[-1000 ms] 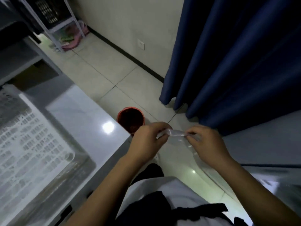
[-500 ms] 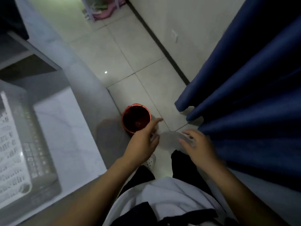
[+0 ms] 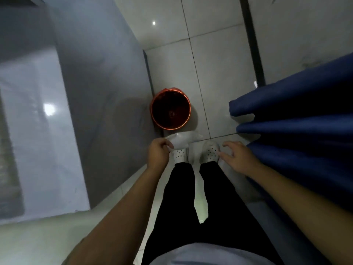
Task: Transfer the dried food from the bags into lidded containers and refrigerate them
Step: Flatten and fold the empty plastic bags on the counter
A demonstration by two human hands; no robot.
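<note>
My left hand (image 3: 158, 154) pinches a crumpled, empty-looking clear plastic bag (image 3: 182, 139) just short of a red waste bin (image 3: 170, 109) that stands on the floor tiles. The bag hangs above my left shoe, close to the bin's near rim. My right hand (image 3: 237, 157) hovers to the right with fingers spread and loosely bent, holding nothing. No containers or dried food show in this view.
A grey-white counter (image 3: 57, 115) fills the left side, its edge close to the bin. A dark blue curtain (image 3: 301, 131) hangs at the right beside my right arm. My white shoes (image 3: 210, 153) stand on the pale tiled floor (image 3: 215, 64) between them.
Both hands held the bag a second ago; the right hand has let go and moved aside. The view has tilted down over the bin, and the left hand now carries the bag alone.
</note>
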